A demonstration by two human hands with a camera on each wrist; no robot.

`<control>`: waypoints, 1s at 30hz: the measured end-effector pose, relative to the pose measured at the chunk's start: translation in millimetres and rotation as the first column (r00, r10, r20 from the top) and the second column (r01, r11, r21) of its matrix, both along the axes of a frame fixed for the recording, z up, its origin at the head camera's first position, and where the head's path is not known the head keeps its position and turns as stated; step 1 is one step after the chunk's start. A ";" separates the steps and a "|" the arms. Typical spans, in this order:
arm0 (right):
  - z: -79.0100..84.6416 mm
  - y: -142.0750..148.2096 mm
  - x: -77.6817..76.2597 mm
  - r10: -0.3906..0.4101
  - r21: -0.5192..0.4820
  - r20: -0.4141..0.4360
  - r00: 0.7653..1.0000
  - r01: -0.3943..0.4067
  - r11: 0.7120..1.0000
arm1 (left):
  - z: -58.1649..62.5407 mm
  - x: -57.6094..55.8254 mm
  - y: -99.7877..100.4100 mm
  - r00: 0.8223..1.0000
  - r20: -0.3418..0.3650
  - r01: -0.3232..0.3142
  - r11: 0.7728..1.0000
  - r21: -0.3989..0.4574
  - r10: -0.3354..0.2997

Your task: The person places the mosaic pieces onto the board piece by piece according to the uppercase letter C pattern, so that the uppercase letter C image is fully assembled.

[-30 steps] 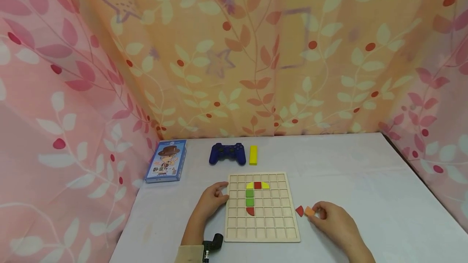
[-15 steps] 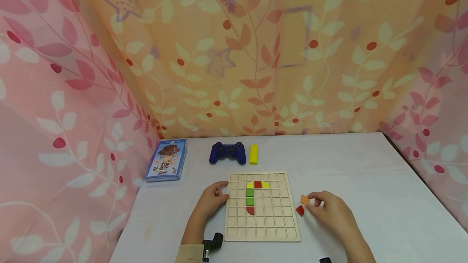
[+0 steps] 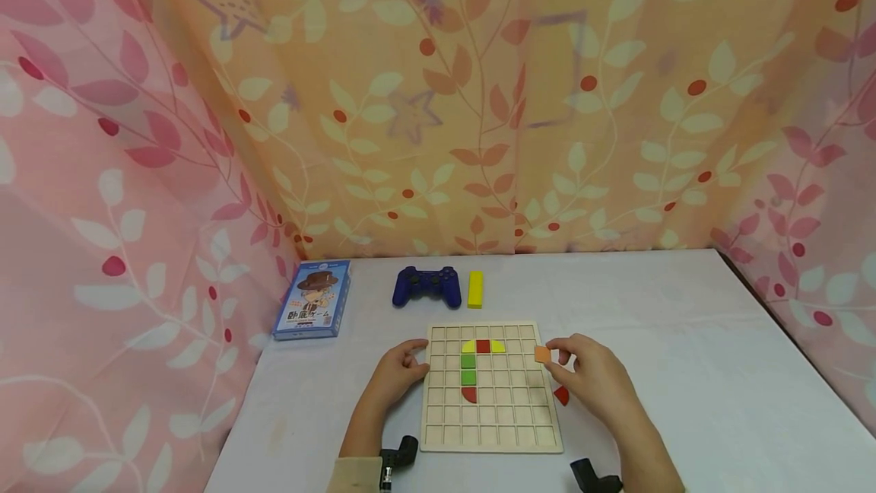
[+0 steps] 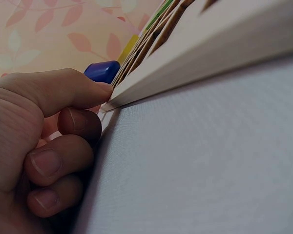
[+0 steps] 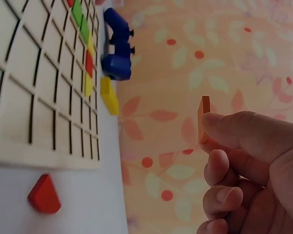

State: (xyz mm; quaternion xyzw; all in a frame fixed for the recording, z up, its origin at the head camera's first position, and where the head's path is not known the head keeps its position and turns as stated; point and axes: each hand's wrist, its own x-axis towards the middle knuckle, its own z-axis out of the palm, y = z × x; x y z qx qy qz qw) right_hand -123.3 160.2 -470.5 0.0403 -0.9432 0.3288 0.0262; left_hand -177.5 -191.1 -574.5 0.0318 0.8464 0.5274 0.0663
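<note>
A pale wooden grid board [image 3: 506, 428] lies flat on the table with coloured tiles in some of its squares. At its left edge my left hand [image 3: 397, 375] rests, thumb and forefinger touching the rim; in the left wrist view the other fingers [image 4: 58, 156] are curled loosely below. My right hand [image 3: 595, 375] pinches an orange square tile [image 3: 542, 354] between thumb and fingertips, over the board's right edge. The right wrist view shows this tile [image 5: 203, 119] edge-on and raised. Beside the board's right edge, close to the right hand, lies a red wedge-shaped tile [image 3: 562, 395].
On the board sit green tiles [image 3: 468, 369], a red square [image 3: 483, 346], yellow quarter-rounds [image 3: 498, 346] and a red quarter-round [image 3: 469, 395]. Behind it are a blue game controller [image 3: 426, 287] and a yellow block [image 3: 475, 290]. A blue box [image 3: 311, 301] lies at the back left.
My right hand has lifted the orange tile from near the red wedge and carried it left and away from me to the board's right edge. The left hand has stayed in place.
</note>
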 end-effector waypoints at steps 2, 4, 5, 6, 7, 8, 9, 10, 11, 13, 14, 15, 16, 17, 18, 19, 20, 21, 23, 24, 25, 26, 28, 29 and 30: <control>3.7 -6.0 -1.5 0.005 -0.007 0.000 1.000 -0.005 1.000 | -0.3 -0.3 0.0 1.000 0.004 0.002 1.000 0.005 -0.002; 7.0 -11.7 -2.6 0.011 -0.016 -0.004 1.000 -0.011 1.000 | -0.6 -0.5 0.1 1.000 0.007 0.005 1.000 0.010 -0.005; 8.4 -14.5 -3.1 0.016 -0.020 -0.007 1.000 -0.016 1.000 | -0.8 -0.6 0.1 1.000 0.005 0.007 1.000 0.011 -0.007; 9.5 -17.4 -3.5 0.021 -0.024 -0.008 1.000 -0.021 0.999 | -1.1 -0.7 0.2 1.000 0.001 0.011 1.000 0.010 -0.011; 10.3 -20.4 -3.8 0.026 -0.033 -0.004 1.000 -0.027 0.999 | -1.1 -0.6 0.3 1.000 0.006 0.008 1.000 0.008 -0.009; 10.6 -23.5 -4.3 0.032 -0.035 -0.006 0.999 -0.032 0.999 | -1.0 -0.7 0.3 1.000 0.007 0.008 1.000 0.007 -0.008; 10.6 -27.0 -4.7 0.039 -0.039 -0.007 0.999 -0.039 0.998 | -0.9 -0.7 0.3 1.000 0.008 0.006 1.000 0.005 -0.006; 10.1 -30.5 -4.9 0.045 -0.043 -0.005 0.999 -0.045 0.998 | -0.6 -0.7 0.2 1.000 0.007 0.005 1.000 0.003 -0.005; 9.3 -34.3 -5.0 0.053 -0.044 -0.007 0.999 -0.053 0.998 | -0.3 -0.7 0.1 1.000 0.007 0.004 1.000 0.001 -0.004; 6.8 -41.9 -4.7 0.069 -0.050 -0.007 0.998 -0.070 0.996 | 0.5 -0.8 0.0 1.000 0.011 0.000 1.000 -0.003 0.000; 5.2 -45.8 -4.5 0.078 -0.046 -0.015 0.997 -0.079 0.996 | 0.7 -0.9 -0.1 1.000 0.009 0.000 1.000 -0.005 0.000; 3.7 -49.4 -4.0 0.087 -0.047 -0.018 0.996 -0.088 0.995 | 0.9 -1.0 -0.1 1.000 0.008 0.000 1.000 -0.007 0.000; 2.0 -52.8 -3.3 0.096 -0.045 -0.023 0.995 -0.097 0.994 | 1.1 -0.9 0.0 1.000 0.004 0.001 1.000 -0.006 -0.001; 0.4 -55.9 -2.8 0.105 -0.042 -0.031 0.994 -0.107 0.993 | 1.3 -0.8 0.2 1.000 0.004 0.001 1.000 -0.006 -0.001; -1.2 -58.8 -2.2 0.113 -0.040 -0.036 0.993 -0.114 0.993 | 1.2 -0.7 0.4 1.000 0.001 0.001 1.000 -0.006 -0.001; -2.7 -61.3 -1.5 0.121 -0.036 -0.043 0.992 -0.122 0.992 | 1.0 -0.7 0.5 1.000 0.001 0.001 1.000 -0.006 -0.001; -4.0 -63.4 -1.0 0.127 -0.036 -0.046 0.991 -0.128 0.991 | 1.1 -0.5 0.7 1.000 -0.001 0.002 1.000 -0.004 -0.002; -5.4 -65.4 -0.6 0.134 -0.032 -0.048 0.990 -0.135 0.990 | 1.1 -0.4 0.9 1.000 -0.001 0.000 1.000 -0.003 0.000; -8.0 -68.8 0.1 0.144 -0.028 -0.043 0.989 -0.145 0.989 | 0.9 -0.4 1.0 1.000 -0.002 -0.001 1.000 -0.001 0.001; -9.0 -70.3 0.4 0.149 -0.025 -0.037 0.988 -0.150 0.988 | 0.7 -0.4 0.9 1.000 -0.003 0.000 1.000 -0.001 0.000; -10.1 -71.5 0.8 0.154 -0.022 -0.029 0.988 -0.154 0.988 | 0.8 -0.5 0.8 1.000 -0.002 0.000 1.000 -0.003 0.000; -11.4 -72.6 1.3 0.160 -0.017 -0.021 0.987 -0.160 0.987 | 1.0 -0.4 0.7 1.000 -0.003 0.000 1.000 -0.005 0.000; -14.2 -74.7 2.4 0.176 -0.004 -0.010 0.984 -0.176 0.984 | 1.0 -0.7 0.4 1.000 -0.002 0.002 1.000 -0.010 -0.002; -15.7 -75.6 3.0 0.184 0.000 -0.008 0.983 -0.184 0.983 | 1.1 -0.7 0.3 1.000 -0.002 0.004 1.000 -0.013 -0.004; -17.4 -76.1 3.6 0.194 0.000 -0.008 0.981 -0.194 0.981 | 1.2 -0.7 0.2 1.000 -0.002 0.004 1.000 -0.014 -0.004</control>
